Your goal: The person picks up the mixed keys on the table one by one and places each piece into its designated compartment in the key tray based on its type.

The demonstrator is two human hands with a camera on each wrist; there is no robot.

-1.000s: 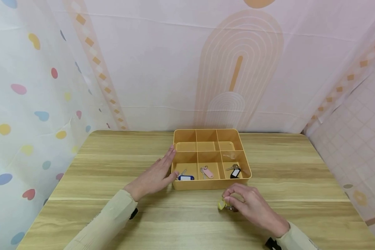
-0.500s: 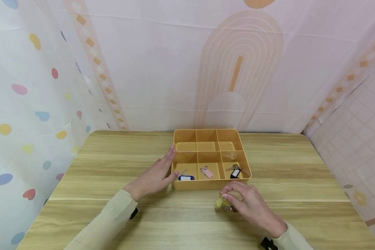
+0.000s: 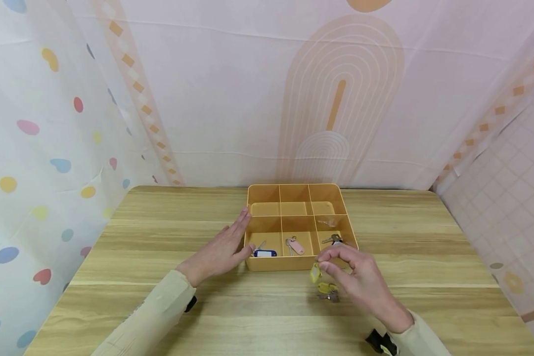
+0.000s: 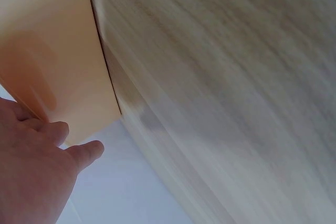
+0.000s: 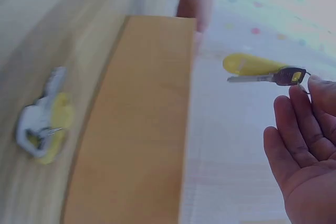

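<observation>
My right hand [image 3: 353, 277] pinches the ring of a key with a yellow tag [image 3: 315, 273], which hangs in front of the organizer box. In the right wrist view, the held key's dark head [image 5: 287, 76] and the yellow tag dangle from the fingertips. A second key with a yellow tag [image 3: 327, 288] lies on the table below that hand. My left hand [image 3: 218, 251] rests on the left side of the yellow six-compartment organizer box [image 3: 289, 264], fingers extended along it. Its front compartments hold a blue-tagged key [image 3: 264, 253], a pink-tagged key [image 3: 296, 245] and a black-tagged key [image 3: 335, 241], partly hidden by my right hand.
The box stands toward the back of the wooden table [image 3: 427, 267]. A pale patterned curtain [image 3: 222, 99] hangs behind the far edge, and a dotted curtain [image 3: 49, 198] lines the left side. Clear film-like material [image 3: 327, 222] shows in the right front compartment.
My right hand has lifted one yellow-tagged key off the table and moved slightly toward the box; the other yellow-tagged key stays on the table. The left hand has not moved.
</observation>
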